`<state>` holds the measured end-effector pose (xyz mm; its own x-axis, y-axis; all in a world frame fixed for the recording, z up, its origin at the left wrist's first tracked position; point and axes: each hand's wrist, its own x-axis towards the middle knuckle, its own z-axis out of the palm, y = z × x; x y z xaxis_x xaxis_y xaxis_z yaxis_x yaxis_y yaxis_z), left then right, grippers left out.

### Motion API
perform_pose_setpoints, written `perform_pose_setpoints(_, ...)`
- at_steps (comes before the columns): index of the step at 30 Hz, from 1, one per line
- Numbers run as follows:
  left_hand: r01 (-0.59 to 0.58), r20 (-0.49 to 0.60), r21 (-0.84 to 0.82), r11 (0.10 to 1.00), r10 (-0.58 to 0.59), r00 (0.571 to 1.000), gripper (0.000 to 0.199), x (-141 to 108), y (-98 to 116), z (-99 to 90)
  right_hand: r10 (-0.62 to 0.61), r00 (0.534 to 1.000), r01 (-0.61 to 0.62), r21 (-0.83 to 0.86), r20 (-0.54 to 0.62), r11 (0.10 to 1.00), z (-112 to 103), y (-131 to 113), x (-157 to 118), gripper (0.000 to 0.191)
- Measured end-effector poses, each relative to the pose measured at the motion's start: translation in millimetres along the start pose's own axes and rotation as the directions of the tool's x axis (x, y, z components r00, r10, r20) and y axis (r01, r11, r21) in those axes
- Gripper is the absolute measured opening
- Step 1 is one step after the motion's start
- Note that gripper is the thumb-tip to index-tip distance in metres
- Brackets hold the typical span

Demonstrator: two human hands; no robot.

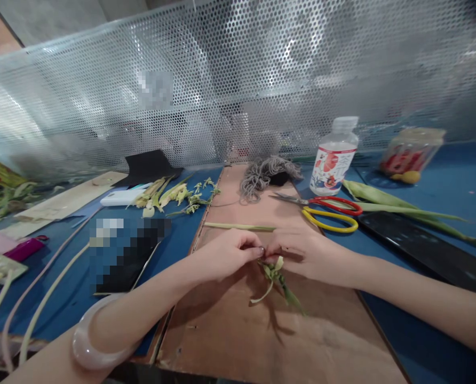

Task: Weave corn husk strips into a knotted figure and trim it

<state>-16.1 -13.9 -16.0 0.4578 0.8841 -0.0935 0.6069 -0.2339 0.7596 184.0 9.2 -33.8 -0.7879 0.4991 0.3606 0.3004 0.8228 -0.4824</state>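
Over the brown board (230, 341), my left hand (222, 256) and my right hand (308, 253) meet fingertip to fingertip. Both are closed in a pinch on a small knotted bundle of green leaf strips (275, 273), whose loose ends hang below the fingers. What lies right between the fingertips is hidden. A flat pale green leaf strip (238, 226) lies crosswise just behind my hands. Beyond my right hand rest scissors (330, 208) with one red and one yellow handle, their blades pointing left.
Grey cord (262, 176) lies tangled at the board's far end. To the right stand a plastic bottle (334, 157) and a jar (414, 152), near long green leaves (386, 200) and a black tray-like object (426, 248). Wilted leaf scraps (174, 194) and cables (54, 277) lie left.
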Motion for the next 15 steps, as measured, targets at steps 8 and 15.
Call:
perform_pose_setpoints(8,0.028,0.048,0.082,0.996,-0.032,0.998,0.019,-1.7,5.3,-3.8,0.027,0.999,-0.032,0.146,0.038,0.989,1.1,1.2,-0.1,0.015)
perform_pose_setpoints(15,0.038,0.042,0.060,0.997,-0.040,0.998,0.023,-0.7,-1.9,-4.0,0.328,0.937,-0.348,0.368,0.120,0.862,6.6,5.2,2.5,0.013)
